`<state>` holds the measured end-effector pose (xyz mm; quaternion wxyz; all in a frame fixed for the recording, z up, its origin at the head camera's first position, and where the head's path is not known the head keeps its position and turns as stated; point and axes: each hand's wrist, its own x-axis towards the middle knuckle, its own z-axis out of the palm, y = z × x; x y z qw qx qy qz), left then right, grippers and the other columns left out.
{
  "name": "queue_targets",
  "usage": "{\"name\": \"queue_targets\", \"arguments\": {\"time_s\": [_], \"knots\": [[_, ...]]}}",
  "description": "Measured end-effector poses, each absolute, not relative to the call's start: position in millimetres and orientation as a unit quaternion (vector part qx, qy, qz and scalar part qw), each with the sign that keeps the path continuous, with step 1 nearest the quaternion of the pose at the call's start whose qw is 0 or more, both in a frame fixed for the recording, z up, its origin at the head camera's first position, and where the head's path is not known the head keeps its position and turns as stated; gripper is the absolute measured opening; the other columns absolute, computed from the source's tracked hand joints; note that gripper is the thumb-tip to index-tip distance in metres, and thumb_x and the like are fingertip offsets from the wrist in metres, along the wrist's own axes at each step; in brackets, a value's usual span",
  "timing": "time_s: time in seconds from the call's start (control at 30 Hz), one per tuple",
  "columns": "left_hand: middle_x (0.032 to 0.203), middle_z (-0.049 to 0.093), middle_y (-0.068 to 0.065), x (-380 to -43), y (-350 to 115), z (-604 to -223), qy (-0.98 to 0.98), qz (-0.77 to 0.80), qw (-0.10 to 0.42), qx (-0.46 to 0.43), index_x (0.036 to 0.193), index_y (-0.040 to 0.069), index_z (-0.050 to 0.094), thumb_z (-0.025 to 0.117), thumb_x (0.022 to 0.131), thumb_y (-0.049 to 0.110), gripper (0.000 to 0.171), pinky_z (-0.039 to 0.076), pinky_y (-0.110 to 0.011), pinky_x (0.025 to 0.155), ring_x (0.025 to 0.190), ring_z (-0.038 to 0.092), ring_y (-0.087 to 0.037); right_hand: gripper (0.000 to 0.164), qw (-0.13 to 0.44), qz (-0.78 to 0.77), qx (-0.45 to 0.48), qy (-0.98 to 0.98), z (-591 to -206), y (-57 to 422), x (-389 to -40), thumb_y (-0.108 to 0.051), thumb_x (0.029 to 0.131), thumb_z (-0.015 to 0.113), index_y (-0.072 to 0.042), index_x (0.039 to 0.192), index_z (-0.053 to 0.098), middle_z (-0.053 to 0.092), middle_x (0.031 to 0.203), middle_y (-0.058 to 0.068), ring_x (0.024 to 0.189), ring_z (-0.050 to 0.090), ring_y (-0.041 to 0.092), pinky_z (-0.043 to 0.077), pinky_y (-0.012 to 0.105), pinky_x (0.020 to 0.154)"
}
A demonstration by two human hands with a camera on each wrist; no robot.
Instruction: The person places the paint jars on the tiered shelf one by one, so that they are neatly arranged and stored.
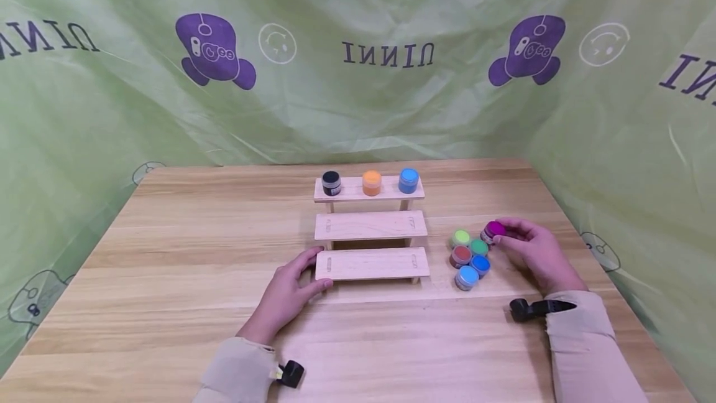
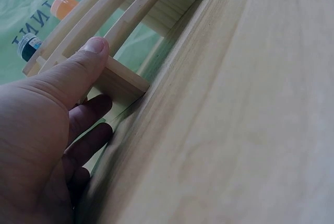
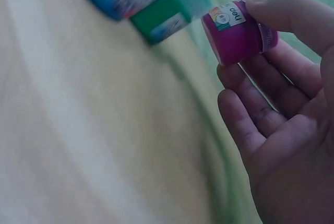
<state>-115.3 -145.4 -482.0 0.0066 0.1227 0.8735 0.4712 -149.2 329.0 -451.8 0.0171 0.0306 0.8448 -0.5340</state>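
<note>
The rack (image 1: 371, 264) stands on the surface (image 1: 168, 266): three jars (image 1: 371, 183) on its back step (image 1: 351, 188), other jars (image 1: 467, 278) right, curtain (image 1: 358, 117) behind.

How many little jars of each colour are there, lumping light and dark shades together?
Blue jars: 3
Green jars: 2
Black jar: 1
Orange jar: 1
Reddish-brown jar: 1
Magenta jar: 1
Total: 9
</note>
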Motion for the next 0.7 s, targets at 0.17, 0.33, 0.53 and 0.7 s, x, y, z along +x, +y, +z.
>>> {"name": "queue_targets", "arguments": {"time_s": [0.17,0.33,0.53,0.7], "knots": [[0.133,0.066,-0.005,-115.9,-145.5,-483.7,0.873,0.473,0.005,0.123,0.143,0.018,0.055,0.083,0.083,0.028,0.067,0.032,-0.049,0.116,0.136,0.049,-0.024,0.056,-0.012,-0.511,0.019,0.859,-438.3,321.9,-147.7,-0.029,0.094,0.073,0.001,0.138,0.055,0.063,0.12,0.0,0.102,0.059,0.003,0.049,0.01,0.085],[0.133,0.066,-0.005,-116.0,-145.8,-482.8,0.872,0.474,0.006,0.122,0.142,0.017,0.056,0.083,0.083,0.027,0.066,0.032,-0.049,0.116,0.136,0.049,-0.024,0.053,-0.03,-0.514,-0.001,0.857,-427.4,312.9,-146.6,-0.029,0.094,0.073,0.001,0.135,0.057,0.065,0.112,-0.008,0.099,0.062,0.003,0.051,0.012,0.083],[0.133,0.066,-0.006,-116.5,-145.8,-482.9,0.874,0.47,0.005,0.123,0.142,0.017,0.055,0.083,0.083,0.027,0.066,0.032,-0.05,0.116,0.137,0.048,-0.025,0.051,-0.039,-0.531,-0.015,0.846,-420.1,301.1,-145.7,-0.028,0.094,0.074,0.001,0.133,0.059,0.066,0.11,-0.01,0.099,0.064,0.005,0.053,0.013,0.083],[0.133,0.066,-0.005,-116.5,-145.4,-483.3,0.875,0.468,0.008,0.122,0.143,0.017,0.055,0.083,0.083,0.026,0.067,0.031,-0.051,0.117,0.138,0.047,-0.026,0.048,-0.051,-0.538,-0.031,0.841,-414.4,289.7,-143.9,-0.021,0.092,0.076,0.003,0.131,0.06,0.068,0.106,-0.01,0.095,0.066,0.005,0.054,0.015,0.08]]}}
